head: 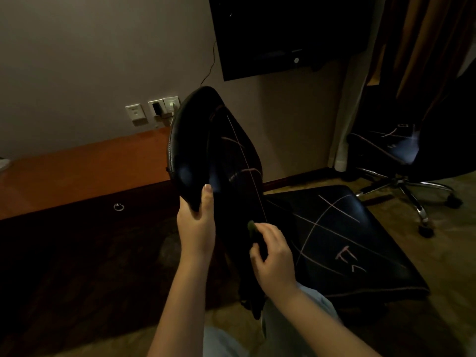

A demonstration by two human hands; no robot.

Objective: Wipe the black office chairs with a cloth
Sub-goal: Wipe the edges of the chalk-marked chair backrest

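A black office chair stands in front of me, its backrest (pixel 206 150) turned edge-on and its seat (pixel 342 240) to the right, both marked with pale chalk lines. My left hand (pixel 197 225) grips the left edge of the backrest, thumb on the front. My right hand (pixel 274 256) pinches a small dark greenish cloth (pixel 253 234) and holds it against the lower backrest. A second black chair (pixel 396 148) stands further back on the right.
A brown wooden desk (pixel 85 168) with a ring drawer pull (pixel 118 207) runs along the left wall. Wall sockets (pixel 154 109) sit above it. A dark TV (pixel 283 34) hangs on the wall. The second chair's chrome wheeled base (pixel 409 191) spreads over the carpet. Curtains hang at top right.
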